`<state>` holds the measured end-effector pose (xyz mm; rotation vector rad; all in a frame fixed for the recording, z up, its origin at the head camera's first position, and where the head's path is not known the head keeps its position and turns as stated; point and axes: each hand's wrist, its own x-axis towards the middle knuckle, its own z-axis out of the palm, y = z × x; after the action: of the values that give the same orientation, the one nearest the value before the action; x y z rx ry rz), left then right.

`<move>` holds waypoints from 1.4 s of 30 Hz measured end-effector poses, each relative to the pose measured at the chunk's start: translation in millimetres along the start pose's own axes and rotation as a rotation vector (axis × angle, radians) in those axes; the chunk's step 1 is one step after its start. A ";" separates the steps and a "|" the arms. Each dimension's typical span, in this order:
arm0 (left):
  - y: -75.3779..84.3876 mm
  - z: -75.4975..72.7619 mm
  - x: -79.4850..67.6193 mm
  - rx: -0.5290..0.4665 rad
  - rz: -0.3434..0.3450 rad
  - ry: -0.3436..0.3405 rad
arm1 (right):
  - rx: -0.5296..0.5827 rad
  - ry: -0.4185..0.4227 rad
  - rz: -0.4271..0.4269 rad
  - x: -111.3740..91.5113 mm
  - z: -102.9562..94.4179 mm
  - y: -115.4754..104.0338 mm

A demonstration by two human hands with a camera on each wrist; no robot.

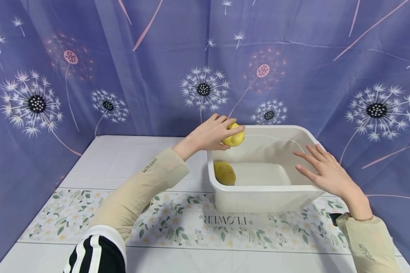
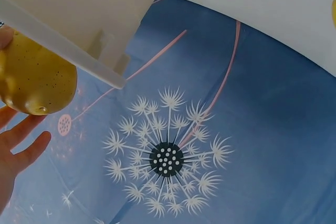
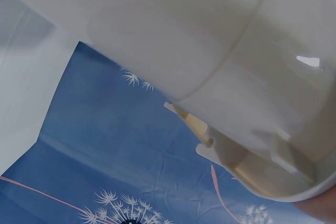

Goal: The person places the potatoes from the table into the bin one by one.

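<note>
My left hand (image 1: 214, 132) grips a bright yellow, lumpy potato (image 1: 235, 138) above the back left corner of a white plastic tub (image 1: 253, 199). In the left wrist view the potato (image 2: 39, 74) shows dark specks and a dimple, with fingers around it. A darker yellow potato (image 1: 224, 173) lies inside the tub against its left wall. My right hand (image 1: 328, 170) is at the tub's right rim, fingers spread and holding nothing. Only a bit of the right hand (image 3: 323, 205) shows beside the rim in the right wrist view.
The tub stands on a white table covering (image 1: 136, 163) with a flower-printed band (image 1: 177, 227). Partly hidden behind my left forearm, a small brownish thing (image 1: 146, 207) lies on the table. A purple dandelion-print curtain (image 1: 157, 76) closes off the back and sides.
</note>
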<state>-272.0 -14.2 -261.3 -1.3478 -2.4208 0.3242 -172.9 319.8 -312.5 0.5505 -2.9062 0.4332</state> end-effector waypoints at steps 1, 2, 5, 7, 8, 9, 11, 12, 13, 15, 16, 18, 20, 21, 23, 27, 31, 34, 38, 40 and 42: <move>-0.2 1.0 0.8 -0.003 -0.001 -0.002 | -0.003 0.000 -0.004 0.1 -0.1 0.0; -0.5 1.7 1.6 0.000 -0.001 -0.003 | -0.006 0.000 -0.005 0.3 -0.3 0.0; -0.9 3.4 3.7 0.002 -0.003 0.004 | -0.011 -0.001 -0.005 1.3 -0.4 0.2; -0.8 3.6 5.1 0.005 -0.003 0.007 | -0.013 -0.002 -0.004 2.0 -0.2 0.4; -0.7 3.7 5.6 0.007 -0.003 0.007 | -0.014 -0.002 -0.004 2.2 -0.1 0.5; -0.4 3.8 6.4 0.007 -0.003 0.005 | -0.014 -0.002 -0.004 2.3 -0.1 0.6; 0.0 4.2 7.7 0.010 -0.002 -0.005 | -0.014 -0.001 -0.005 2.4 0.0 0.8; 0.1 4.6 8.4 0.010 -0.003 -0.010 | -0.014 -0.001 -0.005 2.3 0.0 0.8; 0.1 5.0 9.1 0.012 -0.004 -0.016 | -0.013 -0.001 -0.006 2.1 0.0 0.8; 0.1 6.0 10.5 0.009 -0.006 -0.026 | -0.009 -0.001 -0.006 1.7 0.1 0.8; -0.3 6.6 11.2 0.007 -0.008 -0.030 | -0.006 -0.001 -0.006 1.5 0.2 0.9; -1.1 8.0 12.2 -0.010 -0.014 -0.039 | -0.002 0.000 -0.005 1.2 0.5 0.9; -1.9 9.2 13.1 -0.030 -0.018 -0.044 | 0.000 0.001 -0.004 1.0 0.8 0.9; -2.2 9.8 13.4 -0.040 -0.020 -0.046 | 0.000 0.001 -0.003 1.0 0.9 0.9; -2.7 11.1 13.6 -0.055 -0.021 -0.049 | -0.002 0.003 -0.004 1.0 1.2 1.0; -3.6 13.2 13.0 -0.056 -0.025 -0.050 | -0.004 0.006 -0.007 0.6 1.3 1.1; -4.5 14.7 12.0 -0.061 -0.030 -0.052 | -0.003 0.011 -0.008 0.5 1.0 0.6; -5.1 15.6 11.9 -0.073 -0.031 -0.044 | 0.000 0.012 0.001 0.7 0.6 -0.2; -5.9 16.8 12.1 -0.089 -0.036 -0.041 | 0.005 0.011 0.014 0.9 0.2 -0.9; -6.1 17.5 12.2 -0.092 -0.040 -0.048 | 0.006 0.011 0.011 0.6 0.2 -1.1; -6.1 18.0 12.4 -0.090 -0.042 -0.054 | 0.006 0.011 0.009 0.1 0.4 -0.8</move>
<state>-290.1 -7.3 -273.2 -1.3398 -2.5320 0.2468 -172.7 318.9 -312.7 0.5352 -2.8990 0.4448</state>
